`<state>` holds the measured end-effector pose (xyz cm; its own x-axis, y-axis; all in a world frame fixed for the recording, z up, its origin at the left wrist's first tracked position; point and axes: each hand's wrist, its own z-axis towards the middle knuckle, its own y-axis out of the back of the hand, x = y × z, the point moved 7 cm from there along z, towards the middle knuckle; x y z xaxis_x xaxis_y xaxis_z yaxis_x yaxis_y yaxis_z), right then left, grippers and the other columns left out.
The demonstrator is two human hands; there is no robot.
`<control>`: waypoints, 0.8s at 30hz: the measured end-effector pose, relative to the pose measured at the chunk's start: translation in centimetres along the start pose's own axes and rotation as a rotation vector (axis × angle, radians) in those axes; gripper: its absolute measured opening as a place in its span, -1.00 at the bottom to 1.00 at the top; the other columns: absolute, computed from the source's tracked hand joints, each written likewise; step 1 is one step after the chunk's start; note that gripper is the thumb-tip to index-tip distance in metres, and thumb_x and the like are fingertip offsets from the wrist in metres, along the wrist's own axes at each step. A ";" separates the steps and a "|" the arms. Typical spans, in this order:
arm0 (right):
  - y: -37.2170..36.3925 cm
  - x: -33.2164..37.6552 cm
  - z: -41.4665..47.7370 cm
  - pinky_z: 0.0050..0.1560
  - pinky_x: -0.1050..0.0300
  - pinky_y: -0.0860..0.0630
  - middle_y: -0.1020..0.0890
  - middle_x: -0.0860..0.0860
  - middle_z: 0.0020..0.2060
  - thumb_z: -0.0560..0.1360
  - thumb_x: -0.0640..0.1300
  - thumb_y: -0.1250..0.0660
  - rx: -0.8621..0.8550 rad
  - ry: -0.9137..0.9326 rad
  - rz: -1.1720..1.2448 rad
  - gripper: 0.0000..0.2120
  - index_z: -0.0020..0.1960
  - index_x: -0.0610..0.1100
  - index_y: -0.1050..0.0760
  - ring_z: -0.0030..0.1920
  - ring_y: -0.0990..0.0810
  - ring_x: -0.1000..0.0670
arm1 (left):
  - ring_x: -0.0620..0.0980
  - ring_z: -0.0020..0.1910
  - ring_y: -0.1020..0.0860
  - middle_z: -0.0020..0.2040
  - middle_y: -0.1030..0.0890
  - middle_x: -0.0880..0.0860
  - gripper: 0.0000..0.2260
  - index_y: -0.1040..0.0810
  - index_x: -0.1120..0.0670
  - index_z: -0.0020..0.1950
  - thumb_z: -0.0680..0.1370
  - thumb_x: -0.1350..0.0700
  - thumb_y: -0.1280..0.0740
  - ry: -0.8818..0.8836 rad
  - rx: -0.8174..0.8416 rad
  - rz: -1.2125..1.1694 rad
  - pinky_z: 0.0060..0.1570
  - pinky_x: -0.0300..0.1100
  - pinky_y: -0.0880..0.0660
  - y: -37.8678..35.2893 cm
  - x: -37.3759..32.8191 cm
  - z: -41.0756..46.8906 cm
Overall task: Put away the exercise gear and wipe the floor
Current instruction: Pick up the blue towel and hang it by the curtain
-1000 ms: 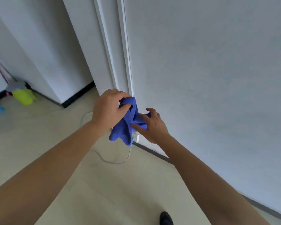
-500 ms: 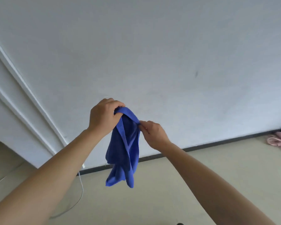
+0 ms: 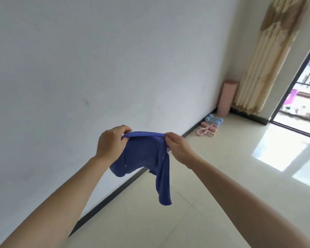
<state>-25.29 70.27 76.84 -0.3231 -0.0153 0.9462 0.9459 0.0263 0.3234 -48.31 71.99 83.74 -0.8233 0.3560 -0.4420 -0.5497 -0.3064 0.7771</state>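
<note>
Gear looks stowed: mat (image 3: pixel 227 97) upright in the corner, dumbbells (image 3: pixel 214 119) and pink band (image 3: pixel 207 130) by the wall just beside it. Wiping not started, I'd judge: cloth (image 3: pixel 145 154) is up off the floor (image 3: pixel 222 185), top edge pinched by left hand (image 3: pixel 111 145) and right hand (image 3: pixel 177 149), rest hanging loose

Both bare forearms reach forward, converging. The left grip (image 3: pixel 111 145) and right grip (image 3: pixel 177 148) sit level and near each other, fingers curled, each pinching the blue cloth's (image 3: pixel 143 153) top edge.
</note>
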 end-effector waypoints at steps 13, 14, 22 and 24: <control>29.7 -10.0 14.1 -0.07 0.35 -0.41 -0.58 0.03 0.10 0.37 0.17 -0.54 -0.195 -0.018 -0.301 -0.56 0.16 0.13 -0.46 0.03 -0.53 0.15 | 0.03 -0.25 -0.59 -0.13 -0.70 -0.11 -0.80 -0.66 -0.02 -0.02 0.50 0.26 -0.34 -0.194 0.104 -0.101 -0.22 -0.08 -0.55 -23.2 -16.9 22.4; 32.0 -10.8 15.8 -0.14 0.39 -0.40 -0.59 0.01 0.00 0.40 0.08 -0.55 -0.235 -0.041 -0.289 -0.62 0.14 0.11 -0.49 -0.07 -0.54 0.11 | 0.02 -0.24 -0.59 -0.12 -0.69 -0.13 -0.79 -0.66 -0.04 -0.02 0.50 0.25 -0.34 -0.207 0.120 -0.112 -0.21 -0.09 -0.55 -25.3 -17.4 24.7; 49.9 -13.1 27.6 -0.28 0.21 -0.53 -0.62 0.07 -0.28 0.52 0.08 -0.43 -0.512 -0.199 -0.239 -0.88 -0.01 0.05 -0.66 -0.33 -0.56 0.13 | -0.07 -0.09 -0.53 -0.04 -0.65 -0.12 -0.71 -0.62 -0.08 0.19 0.56 0.21 -0.27 -0.411 0.346 -0.304 -0.02 -0.14 -0.49 -41.1 -27.4 43.2; 54.0 -12.9 29.7 -0.30 0.27 -0.51 -0.63 0.11 -0.29 0.53 0.10 -0.42 -0.565 -0.191 -0.273 -0.90 -0.04 0.10 -0.65 -0.35 -0.54 0.16 | -0.14 -0.04 -0.51 -0.07 -0.62 -0.15 -0.65 -0.64 -0.11 0.13 0.56 0.25 -0.18 -0.453 0.494 -0.401 0.00 -0.24 -0.44 -44.2 -31.3 46.6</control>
<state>29.09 101.53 82.33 -0.5045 0.2320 0.8317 0.6822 -0.4833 0.5487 8.30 115.50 84.12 -0.3786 0.7146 -0.5882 -0.5791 0.3129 0.7528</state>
